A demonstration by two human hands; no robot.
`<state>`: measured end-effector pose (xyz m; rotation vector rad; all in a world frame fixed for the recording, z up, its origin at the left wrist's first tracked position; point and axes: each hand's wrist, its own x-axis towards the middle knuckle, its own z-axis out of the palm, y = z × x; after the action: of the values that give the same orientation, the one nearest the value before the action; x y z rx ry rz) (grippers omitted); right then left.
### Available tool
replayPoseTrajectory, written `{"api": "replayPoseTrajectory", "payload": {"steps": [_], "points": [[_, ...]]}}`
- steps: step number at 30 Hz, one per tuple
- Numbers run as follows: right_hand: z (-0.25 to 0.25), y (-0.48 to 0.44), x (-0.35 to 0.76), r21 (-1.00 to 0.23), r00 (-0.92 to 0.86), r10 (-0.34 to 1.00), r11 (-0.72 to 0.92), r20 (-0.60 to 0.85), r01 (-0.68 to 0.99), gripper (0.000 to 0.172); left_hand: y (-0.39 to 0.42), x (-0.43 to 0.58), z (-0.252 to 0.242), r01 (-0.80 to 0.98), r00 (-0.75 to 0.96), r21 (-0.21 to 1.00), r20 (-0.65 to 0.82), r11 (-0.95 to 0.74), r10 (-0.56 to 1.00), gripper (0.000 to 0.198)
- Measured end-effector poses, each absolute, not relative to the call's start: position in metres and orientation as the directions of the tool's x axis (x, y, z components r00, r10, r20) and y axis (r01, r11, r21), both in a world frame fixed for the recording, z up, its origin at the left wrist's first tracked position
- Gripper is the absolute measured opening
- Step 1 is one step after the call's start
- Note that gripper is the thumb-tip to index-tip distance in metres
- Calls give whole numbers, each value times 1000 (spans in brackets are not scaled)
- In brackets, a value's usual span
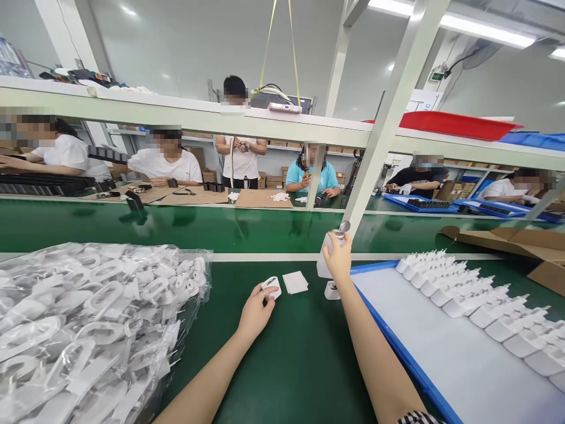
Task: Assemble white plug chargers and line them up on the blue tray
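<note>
My left hand [255, 311] has its fingers closed around a small white plastic housing [272, 285] with a dark slot on top, low over the green bench. My right hand [339, 258] grips a translucent white bottle [323, 268] near its top; a round metal lid [345, 226] stands tilted up there. Just below that hand, another white plastic part [331, 291] rests on the bench, partly hidden by my wrist. Between my hands lies a stack of square white sheets [295, 282], whether paper or cloth I cannot tell.
On the left, a clear plastic bag [88, 318] bulges with white plastic parts. A blue-edged tray [397, 353] on the right carries rows of white pronged parts [481, 300]. Behind it is a cardboard box [521, 247]. A slanted white post [375, 135] rises ahead; several people work across the bench.
</note>
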<state>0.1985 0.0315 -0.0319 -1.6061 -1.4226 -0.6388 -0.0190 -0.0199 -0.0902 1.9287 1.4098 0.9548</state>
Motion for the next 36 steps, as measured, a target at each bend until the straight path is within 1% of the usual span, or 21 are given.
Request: {"api": "replayPoseTrajectory", "payload": {"steps": [3,7,12,15,17,19,20,22,25,28,32,36], "points": [[-31,31,199,-298,232,531,42,815,954,31,-20,-19,-91,551,194,778,234,-303,953,27],[-30,30,197,-296,227,544,41,808,954,34,-20,-19,-89,512,245,788,247,-342,937,26],[-30,28,197,-317,251,548,26,798,948,33,-23,-18,-83,473,319,823,174,-315,932,26],[-28,26,196,-324,249,560,37,790,945,33,-24,-19,-80,480,318,824,156,-301,935,27],[-27,25,195,-319,239,567,44,788,947,35,-23,-23,-76,536,255,788,193,-304,948,27],[-27,24,194,-313,231,561,54,795,948,36,-21,-31,-72,669,123,689,265,-277,956,23],[-28,24,194,-315,232,553,59,801,947,36,-19,-37,-69,748,44,623,298,-229,954,21],[-29,25,193,-330,241,538,73,808,941,36,-17,-49,-65,865,-121,499,320,-59,940,19],[-28,25,192,-355,254,550,84,796,931,36,-14,-66,-60,899,-306,389,232,200,923,25],[-27,24,191,-348,243,557,90,794,933,38,-12,-74,-59,882,-399,329,143,336,906,34],[-27,24,191,-331,237,533,87,813,940,37,-10,-78,-60,884,-426,278,148,376,892,44],[-28,26,193,-328,244,537,64,807,942,35,-7,-83,-60,865,-445,317,130,388,886,47]]}}
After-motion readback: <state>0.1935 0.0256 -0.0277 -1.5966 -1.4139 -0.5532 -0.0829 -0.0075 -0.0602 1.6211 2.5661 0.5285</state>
